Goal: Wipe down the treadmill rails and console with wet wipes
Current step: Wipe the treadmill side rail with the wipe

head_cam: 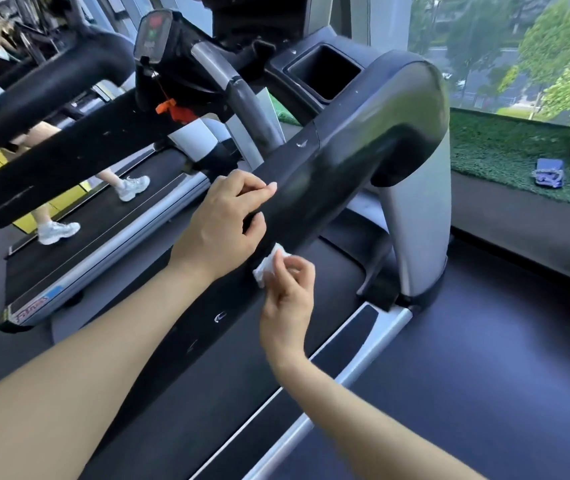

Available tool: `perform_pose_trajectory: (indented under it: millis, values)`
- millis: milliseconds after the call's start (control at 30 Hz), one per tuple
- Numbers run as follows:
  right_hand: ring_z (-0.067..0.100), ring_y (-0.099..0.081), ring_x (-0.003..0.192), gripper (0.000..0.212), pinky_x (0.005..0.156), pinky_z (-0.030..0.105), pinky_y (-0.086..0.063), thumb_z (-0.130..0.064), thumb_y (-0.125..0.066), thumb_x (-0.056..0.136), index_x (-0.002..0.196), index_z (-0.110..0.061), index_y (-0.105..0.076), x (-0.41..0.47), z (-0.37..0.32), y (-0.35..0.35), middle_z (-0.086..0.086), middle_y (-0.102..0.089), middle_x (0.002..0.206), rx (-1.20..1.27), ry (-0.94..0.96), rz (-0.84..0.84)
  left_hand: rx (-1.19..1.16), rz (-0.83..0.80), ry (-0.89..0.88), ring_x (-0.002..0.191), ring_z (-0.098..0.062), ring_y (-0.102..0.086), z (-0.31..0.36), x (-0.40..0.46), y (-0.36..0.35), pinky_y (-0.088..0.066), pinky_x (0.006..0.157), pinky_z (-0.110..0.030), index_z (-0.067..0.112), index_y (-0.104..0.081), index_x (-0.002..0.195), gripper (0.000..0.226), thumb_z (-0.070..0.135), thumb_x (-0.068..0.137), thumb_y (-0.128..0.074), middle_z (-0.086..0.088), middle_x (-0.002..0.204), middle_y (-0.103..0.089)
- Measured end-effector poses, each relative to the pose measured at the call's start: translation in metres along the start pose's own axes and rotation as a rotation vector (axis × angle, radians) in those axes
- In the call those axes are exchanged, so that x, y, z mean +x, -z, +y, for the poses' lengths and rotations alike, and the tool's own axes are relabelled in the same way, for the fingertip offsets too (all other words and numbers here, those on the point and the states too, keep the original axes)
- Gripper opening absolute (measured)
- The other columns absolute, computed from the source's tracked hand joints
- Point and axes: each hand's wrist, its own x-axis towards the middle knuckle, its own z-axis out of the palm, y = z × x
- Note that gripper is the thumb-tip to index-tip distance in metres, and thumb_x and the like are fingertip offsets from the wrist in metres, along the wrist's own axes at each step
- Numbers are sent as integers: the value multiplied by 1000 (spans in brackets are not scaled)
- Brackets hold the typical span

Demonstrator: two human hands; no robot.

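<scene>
Right hand [288, 292] presses wipe [269, 265] under rail [297, 188].

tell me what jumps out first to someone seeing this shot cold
Two bare arms reach in from the bottom: the left hand grips the black treadmill rail at centre, while the right hand just below pinches a crumpled white wipe against it. At upper left hangs an orange safety clip.

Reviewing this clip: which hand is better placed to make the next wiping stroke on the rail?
Right. The right hand already pinches the wet wipe against the black rail; the left hand only grips the rail.
</scene>
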Motion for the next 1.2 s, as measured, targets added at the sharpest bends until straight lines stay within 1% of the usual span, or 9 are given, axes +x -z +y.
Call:
perform_pose_trajectory:
  millis: [167,333,433,567,667,767,967,1100,1200]
  values:
    - [-6,-51,73,20,86,10,-41,-11,-49,99,107,-3,-66,92,2,16,-7,-42,92,-35,-73,197,-23,5,35,105,-15,-45,1,-2,-1,-47,82,-30,15,-62,125,40,8,85,-58,0,111,-55]
    - [0,-52,76,19,85,5,-37,-8,-46,100,102,4,-61,58,-6,8,-14,-47,88,87,-115,154,-15,4,31,102,-14,-45,1,-1,0,-50,80,-37,15,-62,125,42,8,84,-57,0,111,-54]
    - [13,-51,71,18,83,8,-40,-6,-44,101,100,11,-51,15,-13,1,-17,-50,77,213,-148,54,-1,5,4,100,-15,-46,1,-1,-1,-52,78,-40,13,-61,126,43,8,84,-57,0,111,-53]
    - [9,-49,85,26,88,19,-41,-10,-45,99,120,-3,-59,68,0,4,6,-40,101,-48,-88,172,-12,5,25,99,-15,-45,1,-3,-1,-54,75,-45,15,-61,127,43,10,84,-57,7,112,-49]
    - [15,-39,75,24,77,27,-40,-22,-45,99,88,-5,-58,149,18,22,4,-39,91,-9,-345,285,-14,-10,50,100,-14,-44,2,-3,-1,-54,72,-46,17,-60,127,43,9,85,-58,7,112,-51]
    - [11,-37,69,46,74,22,-39,-31,-46,98,70,6,-49,178,27,33,-2,-42,74,49,-522,323,-18,-21,64,100,-13,-43,3,-2,0,-55,71,-45,17,-60,128,44,8,86,-58,2,112,-54]
    - [9,-19,47,55,44,22,-18,-33,-46,99,48,-21,-30,64,20,11,-9,-25,47,132,-837,137,-5,-14,40,98,-15,-43,3,-2,0,-54,72,-48,15,-60,128,44,10,84,-56,1,112,-53]
    - [9,-19,44,68,48,24,-17,-22,-48,98,32,-17,-33,63,12,13,-14,-26,38,105,-886,78,6,-16,35,98,-15,-43,3,-3,0,-54,70,-47,15,-59,128,44,10,84,-57,0,112,-54]
    - [14,-24,51,50,57,25,-28,-24,-51,97,49,-15,-38,129,5,28,-2,-36,53,63,-882,269,2,-26,35,99,-16,-45,2,-2,-1,-55,70,-46,16,-59,128,44,13,84,-55,2,112,-53]
